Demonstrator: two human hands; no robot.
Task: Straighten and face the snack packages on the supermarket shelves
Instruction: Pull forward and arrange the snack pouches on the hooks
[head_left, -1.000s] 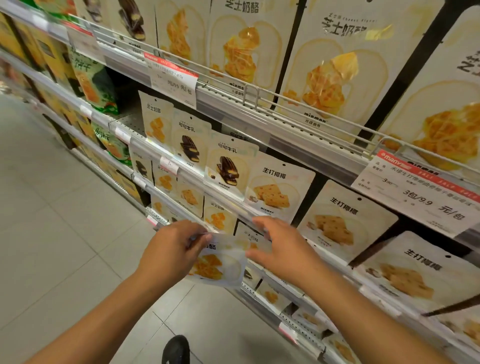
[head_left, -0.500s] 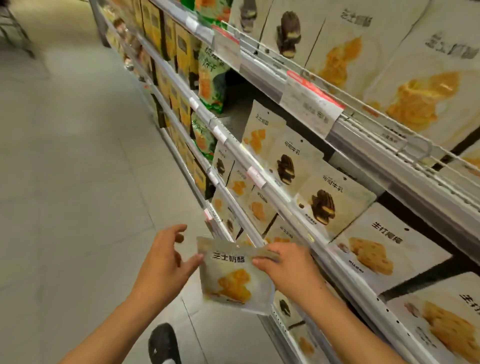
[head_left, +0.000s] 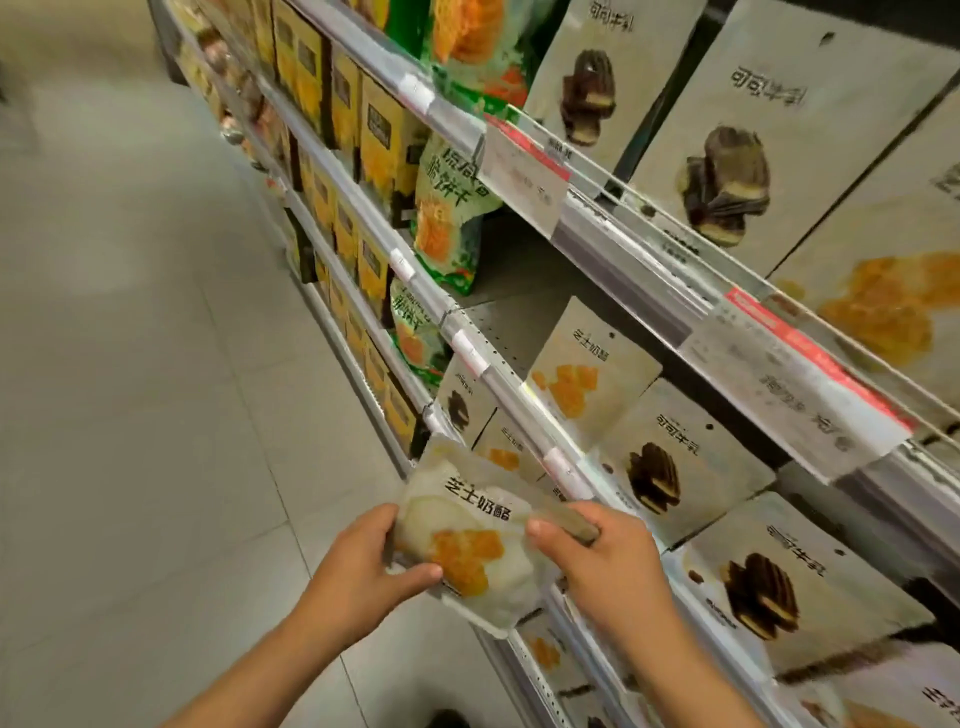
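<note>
Spanning both grips, the snack pouch (head_left: 470, 540) is pinched by left hand (head_left: 358, 577) and right hand (head_left: 608, 561).

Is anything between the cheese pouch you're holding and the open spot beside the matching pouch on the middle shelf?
Nothing visible. Both the left hand and right hand grip the cheese pouch in front of the shelf rail. The bare shelf floor beside the shelved cheese pouch looks open; only the rail must be cleared.

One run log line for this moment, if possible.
stage: pouch off shelf | left hand: holds cheese pouch | right hand: holds it
</note>
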